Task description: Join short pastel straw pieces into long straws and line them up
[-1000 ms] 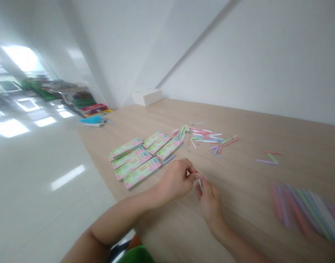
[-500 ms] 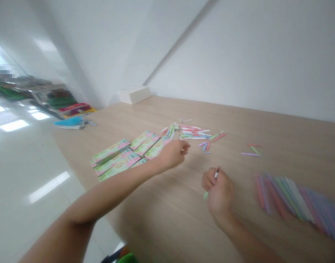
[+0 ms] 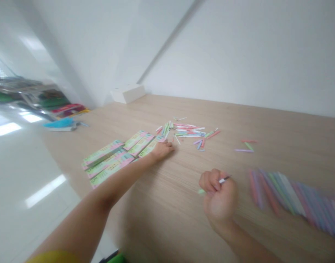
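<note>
My right hand (image 3: 219, 191) is closed in a fist above the table, palm side partly turned up. It grips a slim pen (image 3: 224, 179); a white section with a dark point sticks out by the thumb side and a pale green end shows below the fingers. My left hand (image 3: 163, 149) reaches forward, low over the table, at the near right end of the flat pink-and-green printed boxes (image 3: 112, 168). Its fingers are curled downward, and anything inside them is hidden. Just beyond it lies a loose heap of small pastel and white sticks (image 3: 188, 129).
At right lies a blurred row of longer pastel sticks (image 3: 299, 199). A few loose sticks (image 3: 248, 147) lie farther back. A white box (image 3: 129, 93) stands by the wall, and a blue item (image 3: 59, 123) lies on the left table edge. Tiled floor is beyond.
My left hand has moved slightly left, closer to the printed boxes. My right wrist has turned, so the pen's dark point swings from upward to rightward. The view has shifted slightly.
</note>
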The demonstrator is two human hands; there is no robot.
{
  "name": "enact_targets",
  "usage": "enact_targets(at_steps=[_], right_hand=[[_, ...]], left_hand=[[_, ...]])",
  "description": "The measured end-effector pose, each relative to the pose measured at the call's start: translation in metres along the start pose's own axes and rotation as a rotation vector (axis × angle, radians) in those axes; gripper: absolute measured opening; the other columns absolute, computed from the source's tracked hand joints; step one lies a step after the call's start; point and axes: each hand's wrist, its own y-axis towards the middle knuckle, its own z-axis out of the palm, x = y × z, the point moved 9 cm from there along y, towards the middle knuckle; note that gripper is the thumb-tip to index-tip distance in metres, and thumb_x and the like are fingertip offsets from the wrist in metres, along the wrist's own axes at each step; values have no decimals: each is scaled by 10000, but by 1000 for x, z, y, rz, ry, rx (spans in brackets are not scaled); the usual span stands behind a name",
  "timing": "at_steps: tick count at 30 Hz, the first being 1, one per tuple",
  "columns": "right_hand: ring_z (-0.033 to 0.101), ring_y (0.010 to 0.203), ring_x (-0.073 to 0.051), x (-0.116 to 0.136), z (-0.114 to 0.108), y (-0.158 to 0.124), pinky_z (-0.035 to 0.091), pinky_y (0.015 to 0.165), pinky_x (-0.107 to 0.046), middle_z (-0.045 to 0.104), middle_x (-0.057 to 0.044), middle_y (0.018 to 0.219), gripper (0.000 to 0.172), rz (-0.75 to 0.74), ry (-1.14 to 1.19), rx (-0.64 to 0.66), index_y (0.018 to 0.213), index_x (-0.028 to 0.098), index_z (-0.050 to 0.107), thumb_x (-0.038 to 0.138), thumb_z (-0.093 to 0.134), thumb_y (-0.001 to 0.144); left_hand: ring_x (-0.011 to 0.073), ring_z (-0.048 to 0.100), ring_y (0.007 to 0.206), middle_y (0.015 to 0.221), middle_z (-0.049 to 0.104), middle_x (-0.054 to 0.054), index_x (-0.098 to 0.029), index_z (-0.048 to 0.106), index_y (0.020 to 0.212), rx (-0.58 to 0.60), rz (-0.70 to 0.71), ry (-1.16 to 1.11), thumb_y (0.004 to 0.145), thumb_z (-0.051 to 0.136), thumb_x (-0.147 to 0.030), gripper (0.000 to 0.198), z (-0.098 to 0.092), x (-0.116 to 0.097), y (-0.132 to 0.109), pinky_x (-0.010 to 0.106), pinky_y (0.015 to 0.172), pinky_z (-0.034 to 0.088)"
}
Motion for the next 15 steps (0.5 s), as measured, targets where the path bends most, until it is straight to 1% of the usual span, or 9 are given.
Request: enact_targets(at_steps=[4,7,9,12,15], right_hand=[[183,417,-85,-1,-1,4,160,414,-255,194,71,446,421,12,-54,-3,493,213,240,331,396,867],[185,408,-82,-3,0,8,158,410,-255,196,72,453,419,23,-138,25,502,219,233,332,375,880],[204,404,-81,-1,1,9,167,416,-260,211,69,458,420,4,-226,44,506,224,235,326,360,894],[266,421,-89,9,1,4,194,450,-275,265,55,464,431,-125,-428,50,512,226,276,341,335,923],[318,453,-102,17,6,-3,215,495,-294,313,40,482,449,-277,-599,116,526,223,320,378,321,948]], left_hand=[[245,520,1045,1014,617,166,-111,663,969,-10,-75,29,935,416,-204,266,-2,3,0,333,815,442],[258,510,1052,1032,600,200,-77,637,1008,-35,-148,2,930,390,-149,269,-3,3,0,338,812,434],[254,520,1036,1034,599,194,-78,635,1021,-50,-191,-25,925,393,-141,268,-3,3,-2,324,800,431],[228,550,979,1010,608,149,-117,650,1030,-78,-244,-75,928,411,-175,267,1,4,-9,297,788,428],[209,574,915,999,607,120,-176,614,1184,-138,-300,-123,937,388,-191,335,1,9,-19,296,786,427]])
